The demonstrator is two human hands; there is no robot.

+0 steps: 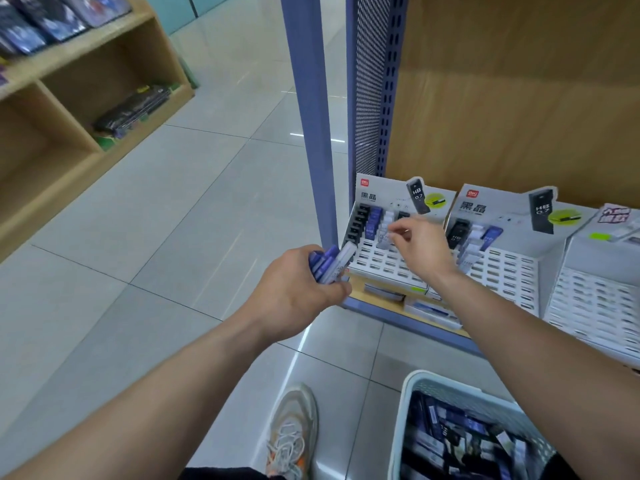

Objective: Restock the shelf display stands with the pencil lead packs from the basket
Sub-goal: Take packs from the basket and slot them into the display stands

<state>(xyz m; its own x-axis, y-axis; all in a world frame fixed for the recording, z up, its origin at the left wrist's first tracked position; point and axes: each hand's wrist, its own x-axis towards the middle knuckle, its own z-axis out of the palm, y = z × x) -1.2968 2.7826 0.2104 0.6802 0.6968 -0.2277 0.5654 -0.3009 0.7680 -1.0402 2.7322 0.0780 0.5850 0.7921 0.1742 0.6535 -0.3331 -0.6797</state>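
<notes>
On glossy grey floor tiles (173, 220) sits the basket (401, 420).

Pale glossy tiled floor (138, 220), light streaks across. Wooden bookcase (86, 64) at far left; dark-covered books (45, 19) slanted on top tier, flat dark stack (135, 109) in lower cubby. Blue post (311, 116) upright beside perforated metal panel (367, 81). Worn beige sneaker (294, 431) at bottom centre.

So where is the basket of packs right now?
In the head view the basket sits on the floor at the lower right, just right of the person's shoe and below the front edge of the shelf.
</notes>
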